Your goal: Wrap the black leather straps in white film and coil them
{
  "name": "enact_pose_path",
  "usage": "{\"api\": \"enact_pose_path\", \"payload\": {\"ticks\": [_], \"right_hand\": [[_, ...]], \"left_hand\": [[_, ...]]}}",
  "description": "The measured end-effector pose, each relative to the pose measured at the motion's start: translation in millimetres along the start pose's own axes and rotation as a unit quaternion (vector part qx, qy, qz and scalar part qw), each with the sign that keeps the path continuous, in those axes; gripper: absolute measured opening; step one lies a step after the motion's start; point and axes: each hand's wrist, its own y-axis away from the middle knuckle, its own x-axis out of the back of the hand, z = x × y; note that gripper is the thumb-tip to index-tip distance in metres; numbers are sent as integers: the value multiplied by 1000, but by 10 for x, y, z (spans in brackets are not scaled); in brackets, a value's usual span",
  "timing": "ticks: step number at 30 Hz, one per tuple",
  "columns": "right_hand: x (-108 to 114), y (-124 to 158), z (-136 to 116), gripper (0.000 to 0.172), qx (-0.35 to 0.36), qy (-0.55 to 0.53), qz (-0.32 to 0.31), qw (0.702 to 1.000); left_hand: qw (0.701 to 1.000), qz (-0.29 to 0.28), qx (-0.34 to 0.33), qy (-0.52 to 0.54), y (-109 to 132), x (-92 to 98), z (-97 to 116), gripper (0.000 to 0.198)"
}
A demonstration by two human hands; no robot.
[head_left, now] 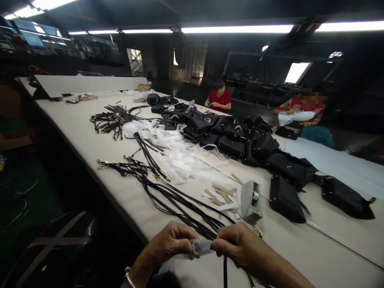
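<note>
L hand [172, 244] and R hand [237, 244], fingers pinching either end of the wrap [205, 247] just nearer than the dispenser [248, 198], strap [225, 272] dangling below: prob. mid-wrap, w/ bare-clipped straps [141, 173] left of dispenser apparently undone.

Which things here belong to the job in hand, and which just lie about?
Likely in the job:
translucent wrap, pinched between left hand and right hand
black strap, below right hand

Apparently lying about:
paper strips
grey device
black bags
</note>
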Motion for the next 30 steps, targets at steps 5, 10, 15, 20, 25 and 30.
{"api": "enact_pose_path", "payload": {"ticks": [5,10,15,20,25,30], "right_hand": [[62,-27,13,28,32,246,98,964],[325,66,195,28,-41,-24,-57,997],[536,208,489,33,-102,-140,-105,979],[384,234,397,17,-34,80,37,996],[105,144,193,17,-8,312,60,948],[46,93,217,17,-38,199,-2,979]], "left_hand": [[996,23,26,-85,-262,-121,-138,17],[971,61,-82,-217,-368,-96,-216,18],[960,73,-102,-251,-341,4,-222,16],[982,17,-6,-187,-367,-86,-250,15],[993,-14,78,-84,-440,-215,-357,20],[985,9,15,-169,-431,-226,-487,16]]}}
